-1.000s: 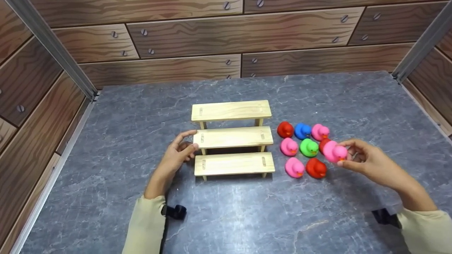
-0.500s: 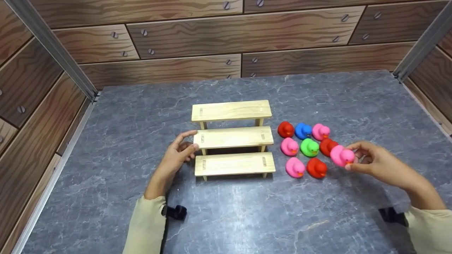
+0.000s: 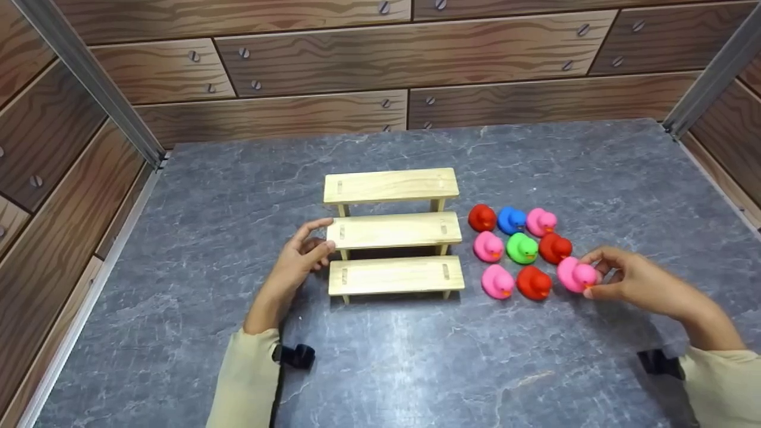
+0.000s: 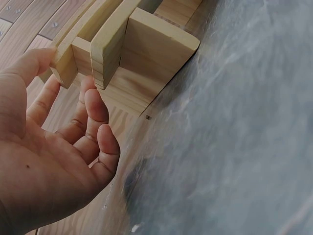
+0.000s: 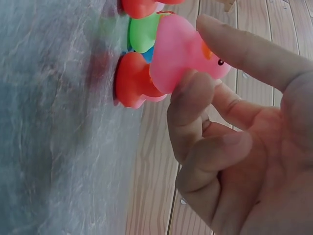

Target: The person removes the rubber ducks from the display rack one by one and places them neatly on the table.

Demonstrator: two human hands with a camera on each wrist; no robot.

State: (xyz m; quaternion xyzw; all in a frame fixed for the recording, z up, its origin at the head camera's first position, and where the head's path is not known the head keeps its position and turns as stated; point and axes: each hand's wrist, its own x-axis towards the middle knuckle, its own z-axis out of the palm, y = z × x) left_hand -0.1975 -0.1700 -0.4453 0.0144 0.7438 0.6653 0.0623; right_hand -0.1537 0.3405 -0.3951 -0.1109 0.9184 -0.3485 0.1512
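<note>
A three-tier wooden stand [image 3: 393, 230] is in the middle of the table. My left hand [image 3: 295, 258] pinches the left end of its middle plank between thumb and fingers; the left wrist view shows the plank's end [image 4: 63, 68] between them. With thumb and fingertips, my right hand [image 3: 633, 279] holds a pink rubber duck [image 3: 574, 274] at the front right of the duck group. In the right wrist view the held duck [image 5: 176, 54] hides part of the green duck [image 5: 143, 35]. Whether its base touches the table I cannot tell.
Rows of rubber ducks stand right of the stand: red [image 3: 482, 218], blue [image 3: 511, 220] and pink [image 3: 541, 222] at the back, pink [image 3: 488, 246], green [image 3: 522, 248] and red [image 3: 555, 248] between, pink [image 3: 497, 282] and red [image 3: 534, 282] in front. Wood-patterned walls [image 3: 333, 65] enclose the grey table [image 3: 250, 178].
My right hand has moved right and toward me with the pink duck, then slightly lower, uncovering the red duck behind it. My left hand stays on the stand.
</note>
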